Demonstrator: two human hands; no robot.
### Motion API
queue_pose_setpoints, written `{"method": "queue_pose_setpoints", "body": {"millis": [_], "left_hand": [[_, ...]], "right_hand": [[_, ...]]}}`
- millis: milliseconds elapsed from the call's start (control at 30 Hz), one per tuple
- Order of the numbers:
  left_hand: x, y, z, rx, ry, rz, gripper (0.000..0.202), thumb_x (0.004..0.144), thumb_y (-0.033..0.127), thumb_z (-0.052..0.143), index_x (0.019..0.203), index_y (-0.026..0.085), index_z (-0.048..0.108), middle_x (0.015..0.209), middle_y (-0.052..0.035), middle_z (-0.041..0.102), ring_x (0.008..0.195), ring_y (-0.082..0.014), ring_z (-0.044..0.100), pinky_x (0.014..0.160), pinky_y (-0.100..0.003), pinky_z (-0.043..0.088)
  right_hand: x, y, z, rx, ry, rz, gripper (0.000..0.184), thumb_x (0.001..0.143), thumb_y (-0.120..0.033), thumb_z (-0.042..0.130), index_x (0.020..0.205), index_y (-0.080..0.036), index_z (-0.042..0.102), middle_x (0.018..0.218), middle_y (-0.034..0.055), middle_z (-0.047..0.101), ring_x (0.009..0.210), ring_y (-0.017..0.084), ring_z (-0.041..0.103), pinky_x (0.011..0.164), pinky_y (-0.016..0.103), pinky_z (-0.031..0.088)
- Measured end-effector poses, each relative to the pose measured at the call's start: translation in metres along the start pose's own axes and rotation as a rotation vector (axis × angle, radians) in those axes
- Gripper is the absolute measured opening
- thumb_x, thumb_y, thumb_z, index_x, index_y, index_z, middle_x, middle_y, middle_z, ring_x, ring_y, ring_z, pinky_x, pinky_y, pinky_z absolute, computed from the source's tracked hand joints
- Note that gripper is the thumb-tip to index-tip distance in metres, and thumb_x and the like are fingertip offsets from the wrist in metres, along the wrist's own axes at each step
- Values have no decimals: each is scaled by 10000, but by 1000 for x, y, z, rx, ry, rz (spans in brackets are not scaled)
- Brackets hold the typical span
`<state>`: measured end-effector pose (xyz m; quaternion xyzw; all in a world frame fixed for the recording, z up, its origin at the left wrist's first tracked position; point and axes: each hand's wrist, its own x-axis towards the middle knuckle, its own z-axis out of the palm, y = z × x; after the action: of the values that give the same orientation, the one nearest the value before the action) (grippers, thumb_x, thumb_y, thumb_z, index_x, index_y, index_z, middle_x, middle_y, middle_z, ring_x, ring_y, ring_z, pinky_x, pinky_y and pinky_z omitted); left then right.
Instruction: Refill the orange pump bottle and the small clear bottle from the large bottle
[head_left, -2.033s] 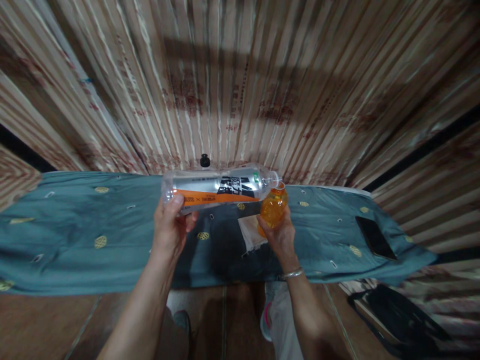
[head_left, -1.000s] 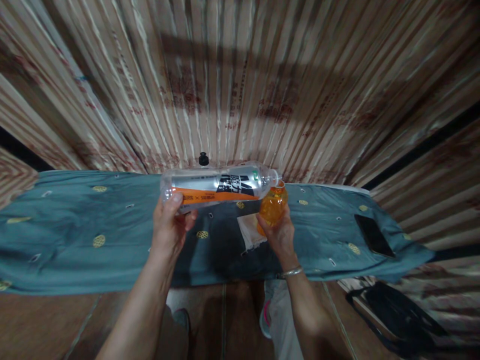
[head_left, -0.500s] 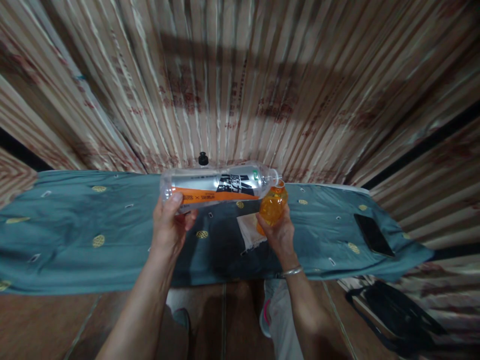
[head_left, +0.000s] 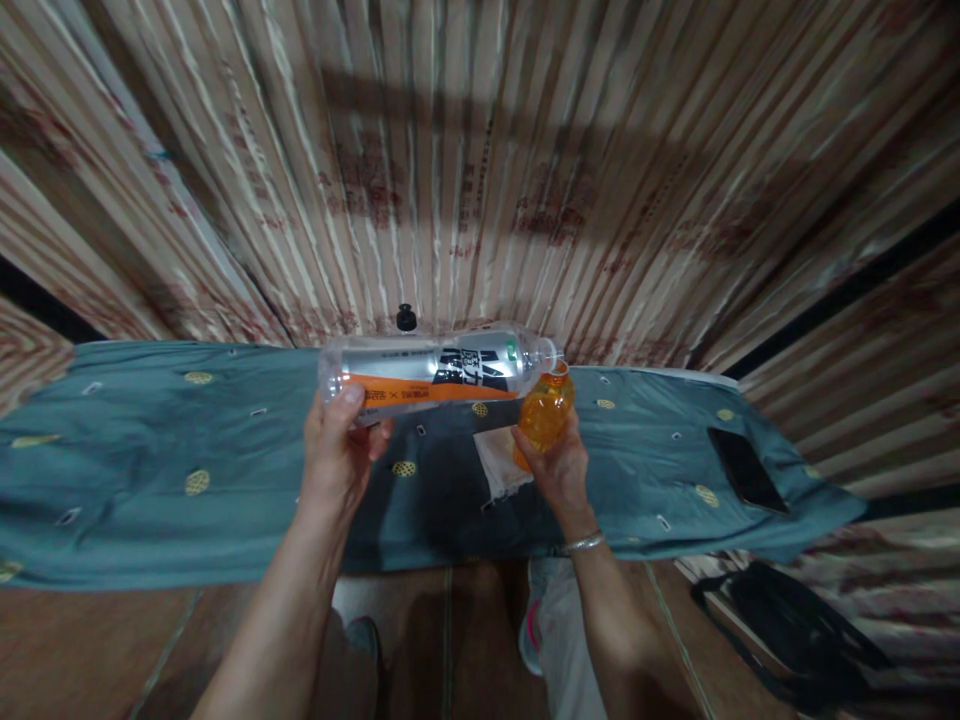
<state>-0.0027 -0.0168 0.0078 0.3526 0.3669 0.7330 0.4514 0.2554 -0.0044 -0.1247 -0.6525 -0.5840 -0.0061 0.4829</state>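
Note:
My left hand [head_left: 336,455] grips the base end of a large clear bottle [head_left: 435,368] with a silver, black and orange label. The bottle lies almost level, its open mouth at the right, right over the mouth of a small orange bottle [head_left: 544,413]. My right hand [head_left: 559,470] is wrapped round the lower part of that small bottle and holds it upright above the table. The small bottle is full of orange liquid nearly to its neck.
A blue-green cloth with small yellow motifs [head_left: 150,470] covers the long table. A white folded cloth [head_left: 499,460] lies under my hands. A black cap [head_left: 406,318] stands at the table's back edge. A dark phone [head_left: 746,470] lies at right. A black bag [head_left: 795,630] sits on the floor.
Almost nothing differs: both bottles stay mouth to mouth, and my hands have shifted only slightly.

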Motion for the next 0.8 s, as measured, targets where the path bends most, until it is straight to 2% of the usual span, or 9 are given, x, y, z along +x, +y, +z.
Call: {"method": "queue_pose_setpoints", "body": {"millis": [167, 300, 467, 633, 800], "left_hand": [[1, 1, -2, 21, 2, -24, 457, 635, 517, 845, 864, 175, 646, 677, 11, 631, 402, -77, 481, 309, -169, 190], [1, 1, -2, 15, -5, -26, 457, 649, 512, 846, 889, 180, 643, 704, 11, 637, 403, -70, 475, 310, -168, 191], [0, 1, -2, 6, -8, -18, 478, 646, 529, 857, 885, 174, 646, 711, -1, 638, 407, -76, 478, 307, -176, 195], [0, 1, -2, -2, -7, -8, 461, 655, 510, 848, 887, 164, 652, 715, -11, 637, 406, -76, 474, 302, -178, 190], [0, 3, -1, 1, -11, -11, 434, 652, 492, 848, 871, 176, 646, 691, 3, 635, 403, -73, 480, 296, -168, 205]], "right_hand": [[1, -1, 0, 9, -4, 30, 947, 799, -674, 706, 1488, -82, 438, 1343, 242, 698, 1253, 358, 701, 1046, 532, 593], [1, 0, 0, 6, -12, 25, 923, 801, -653, 724, 1486, -112, 424, 1358, 235, 691, 1272, 359, 691, 1049, 540, 589], [2, -4, -4, 15, -38, 57, 929, 801, -658, 722, 1481, -93, 439, 1345, 248, 692, 1254, 387, 693, 1025, 576, 593], [4, -5, -7, 36, -74, 76, 932, 794, -634, 749, 1510, -125, 436, 1346, 216, 702, 1191, 343, 728, 1007, 505, 612], [3, -1, -5, 10, -58, 95, 950, 775, -649, 769, 1501, -125, 449, 1365, 231, 690, 1209, 368, 715, 1016, 551, 596]]}}
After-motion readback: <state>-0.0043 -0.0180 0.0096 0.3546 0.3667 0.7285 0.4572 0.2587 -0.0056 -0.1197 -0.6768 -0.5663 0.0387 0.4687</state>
